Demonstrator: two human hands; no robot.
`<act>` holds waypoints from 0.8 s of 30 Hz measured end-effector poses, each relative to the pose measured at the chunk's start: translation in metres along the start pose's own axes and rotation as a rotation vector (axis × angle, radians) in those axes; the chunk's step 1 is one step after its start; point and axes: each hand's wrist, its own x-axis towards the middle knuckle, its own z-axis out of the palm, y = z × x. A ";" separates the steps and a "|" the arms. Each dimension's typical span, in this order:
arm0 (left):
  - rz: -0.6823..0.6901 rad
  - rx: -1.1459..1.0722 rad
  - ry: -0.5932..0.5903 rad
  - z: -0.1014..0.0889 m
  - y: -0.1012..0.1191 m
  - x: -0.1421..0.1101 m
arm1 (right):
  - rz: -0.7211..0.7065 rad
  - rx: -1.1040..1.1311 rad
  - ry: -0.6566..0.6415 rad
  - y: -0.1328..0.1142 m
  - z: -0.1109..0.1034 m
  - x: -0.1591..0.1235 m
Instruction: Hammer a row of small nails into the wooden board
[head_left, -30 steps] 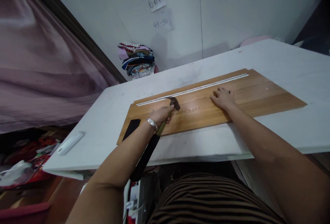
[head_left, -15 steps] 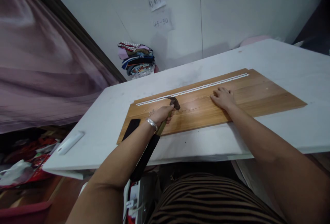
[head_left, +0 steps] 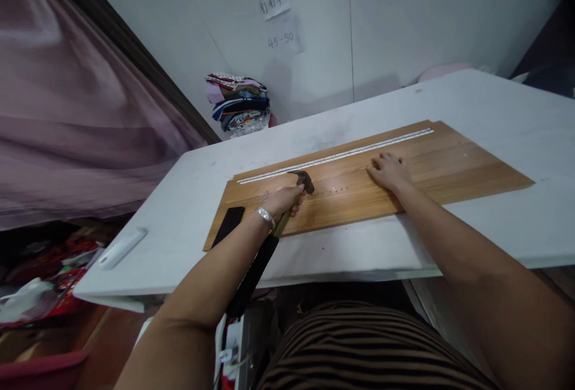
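Because the left hand [head_left: 282, 199] is wrapped high around the claw hammer with a dark metal head and long black grip [head_left: 266, 253], thumb up beside the head, its hold looks suited to short, careful taps rather than heavy swings. The right hand [head_left: 390, 169] holds nothing; its slightly bent fingers rest on the long wood-grained brown board [head_left: 476, 162], a good brace if the weight goes through the palm. The hammer's striking end sits just beside the near-left end of a row of small dark dots [head_left: 335, 190], too tiny to tell as nail heads or holes; meeting that spot squarely should spare the surface. Thin pale metal-looking pins [head_left: 264, 196] lie by the left wrist, best left clear of the forearm, as is the flat black rectangular object [head_left: 229, 225] at the board's left end. Beyond, a narrow white strip [head_left: 336, 155] runs along the far edge. The board lies flat on the white-topped table [head_left: 476, 231], which seems firm backing for light blows.
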 end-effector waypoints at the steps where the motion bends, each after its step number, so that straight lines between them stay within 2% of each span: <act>1: 0.001 -0.003 -0.003 -0.001 0.000 0.000 | 0.000 -0.002 0.000 0.000 0.000 0.000; 24: 0.007 -0.020 -0.006 -0.003 0.001 0.001 | -0.002 -0.005 0.001 0.000 0.000 -0.001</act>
